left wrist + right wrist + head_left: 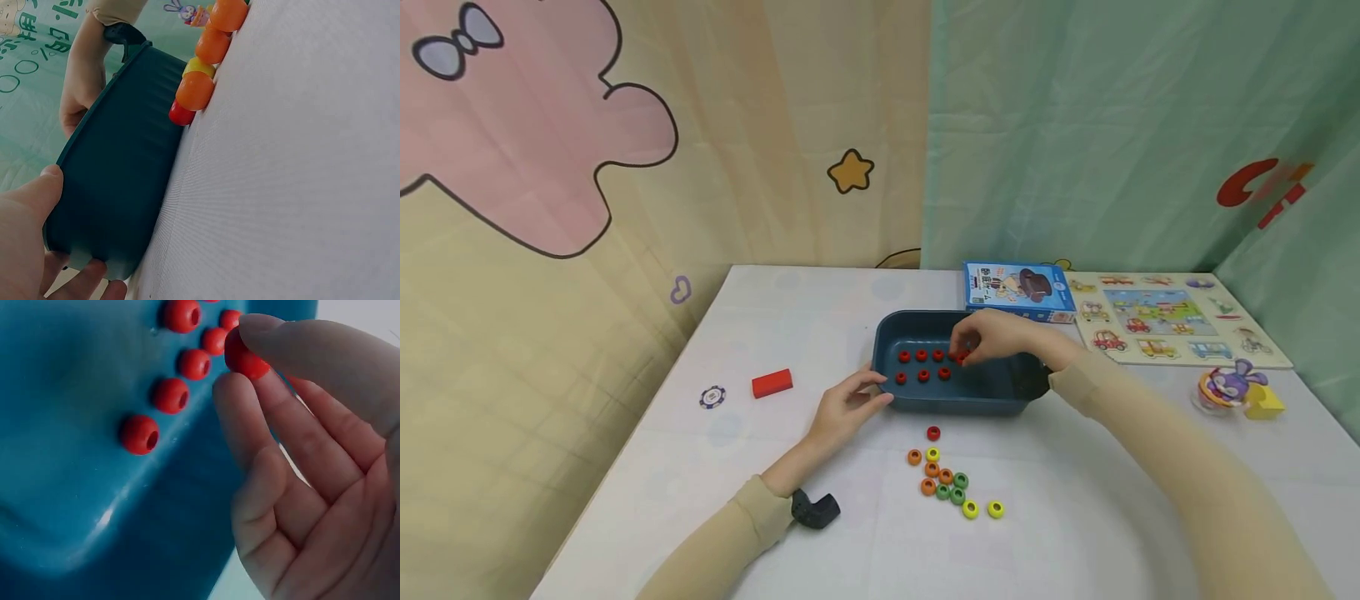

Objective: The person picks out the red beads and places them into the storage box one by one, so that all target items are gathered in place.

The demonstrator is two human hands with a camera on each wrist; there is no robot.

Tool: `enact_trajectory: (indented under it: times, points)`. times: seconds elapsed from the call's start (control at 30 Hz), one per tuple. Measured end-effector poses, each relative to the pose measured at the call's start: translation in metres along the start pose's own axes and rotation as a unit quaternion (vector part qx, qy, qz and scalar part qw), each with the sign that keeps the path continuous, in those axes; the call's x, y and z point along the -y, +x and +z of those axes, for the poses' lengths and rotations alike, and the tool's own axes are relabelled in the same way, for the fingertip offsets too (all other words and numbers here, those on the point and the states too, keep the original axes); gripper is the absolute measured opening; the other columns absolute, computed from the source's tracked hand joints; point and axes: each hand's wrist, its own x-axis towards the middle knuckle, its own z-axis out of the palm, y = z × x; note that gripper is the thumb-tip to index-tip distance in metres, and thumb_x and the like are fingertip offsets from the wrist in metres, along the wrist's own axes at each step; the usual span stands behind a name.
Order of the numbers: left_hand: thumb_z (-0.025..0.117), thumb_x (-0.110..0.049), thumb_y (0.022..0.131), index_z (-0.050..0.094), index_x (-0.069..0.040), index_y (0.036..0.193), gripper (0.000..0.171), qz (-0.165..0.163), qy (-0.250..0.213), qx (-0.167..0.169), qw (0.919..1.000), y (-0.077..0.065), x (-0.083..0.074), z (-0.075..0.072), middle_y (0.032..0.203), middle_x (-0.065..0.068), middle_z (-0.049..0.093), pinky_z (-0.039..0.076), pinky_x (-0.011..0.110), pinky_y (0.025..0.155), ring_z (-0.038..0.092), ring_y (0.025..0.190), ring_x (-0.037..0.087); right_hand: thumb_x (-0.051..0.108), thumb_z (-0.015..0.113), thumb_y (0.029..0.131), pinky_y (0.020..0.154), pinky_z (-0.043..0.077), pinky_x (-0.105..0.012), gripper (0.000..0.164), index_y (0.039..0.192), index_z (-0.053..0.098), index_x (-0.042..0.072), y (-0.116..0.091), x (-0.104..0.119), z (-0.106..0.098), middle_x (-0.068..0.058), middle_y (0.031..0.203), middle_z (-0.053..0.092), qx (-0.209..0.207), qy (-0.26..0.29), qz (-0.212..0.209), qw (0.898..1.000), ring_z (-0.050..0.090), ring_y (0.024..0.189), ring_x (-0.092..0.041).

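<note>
A dark teal tray (955, 406) stands on the white table. Two rows of red beads (923, 376) lie inside it, holes visible. My right hand (996, 335) reaches over the tray and pinches one red bead (244, 357) between thumb and fingers, just above the tray floor near the far row. At the tray's left end my left hand (846, 404) holds the corner, thumb at the rim and fingers (81, 281) against the end wall. In front of the tray lie a loose red bead (933, 433) and several orange (932, 469), yellow (970, 509) and green beads (961, 481).
Behind the tray is a blue game box (1018, 287), with a picture puzzle board (1195, 354) on its right. A purple rabbit toy (1228, 385) and a yellow block (1265, 403) stand at the right. Leftward lie a red block (772, 383) and a round chip (712, 397).
</note>
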Motion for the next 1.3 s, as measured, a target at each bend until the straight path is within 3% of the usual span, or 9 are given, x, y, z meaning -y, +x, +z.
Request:
enact_trajectory:
  times: [0.33,0.53,0.8,0.9,1.1,1.2,1.3]
  points:
    - [0.065,-0.009,0.081,0.057,0.007,0.104,0.029,-0.010,-0.002,0.008,0.9999,0.000,-0.002,-0.001,0.129,0.027,0.041,0.046,0.047,0.082,0.039,0.121,0.033,0.010,0.072,0.075,0.068,0.049,-0.026,0.018,0.089,0.064,0.017,0.020,-0.017,0.013,0.006,0.085,0.061,0.052,-0.019,0.026,0.998,0.055,0.075,-0.012]
    - [0.065,-0.008,0.081,0.057,0.007,0.104,0.029,-0.006,-0.003,0.008,0.9999,0.000,-0.004,-0.001,0.130,0.027,0.040,0.046,0.047,0.082,0.044,0.117,0.030,0.005,0.071,0.074,0.070,0.050,-0.027,0.020,0.089,0.064,0.016,0.022,-0.019,0.016,0.004,0.086,0.062,0.058,-0.005,0.029,0.998,0.056,0.077,-0.013]
    - [0.065,-0.008,0.081,0.058,0.002,0.103,0.025,0.001,-0.009,0.010,0.9999,0.000,-0.003,-0.001,0.130,0.026,0.040,0.046,0.047,0.082,0.042,0.118,0.035,0.004,0.072,0.073,0.071,0.050,-0.027,0.025,0.094,0.064,0.014,0.018,-0.016,0.012,0.003,0.090,0.063,0.068,0.008,0.038,0.997,0.058,0.079,-0.012]
    - [0.065,-0.008,0.081,0.058,0.003,0.103,0.026,0.000,-0.007,0.013,0.9999,-0.001,-0.002,-0.001,0.131,0.025,0.040,0.047,0.046,0.082,0.042,0.118,0.034,0.005,0.071,0.074,0.072,0.051,-0.029,0.027,0.099,0.063,0.011,0.008,-0.008,0.002,0.000,0.095,0.063,0.043,0.017,0.037,0.998,0.058,0.081,-0.013]
    - [0.065,-0.008,0.081,0.058,0.004,0.103,0.027,0.004,-0.005,0.006,1.0000,-0.001,-0.001,0.000,0.131,0.023,0.041,0.047,0.045,0.081,0.044,0.117,0.030,0.012,0.067,0.079,0.069,0.050,-0.030,0.029,0.107,0.061,0.010,-0.023,0.022,-0.022,-0.004,0.100,0.063,-0.082,0.020,-0.012,0.996,0.058,0.083,-0.012]
    - [0.066,-0.007,0.080,0.058,0.003,0.103,0.026,0.004,-0.003,0.002,1.0000,0.000,-0.001,0.000,0.131,0.023,0.041,0.048,0.045,0.080,0.045,0.116,0.029,0.018,0.066,0.081,0.066,0.050,-0.029,0.026,0.107,0.061,0.015,-0.038,0.039,-0.020,-0.003,0.101,0.063,-0.120,0.033,-0.051,0.991,0.058,0.081,-0.009]
    - [0.066,-0.008,0.080,0.059,0.003,0.103,0.027,-0.001,0.001,0.002,1.0000,0.000,0.000,0.000,0.131,0.023,0.041,0.048,0.044,0.080,0.047,0.115,0.027,0.022,0.065,0.082,0.062,0.049,-0.027,0.024,0.106,0.061,0.018,-0.051,0.052,-0.005,0.002,0.100,0.063,-0.141,0.047,-0.095,0.984,0.057,0.079,-0.006]
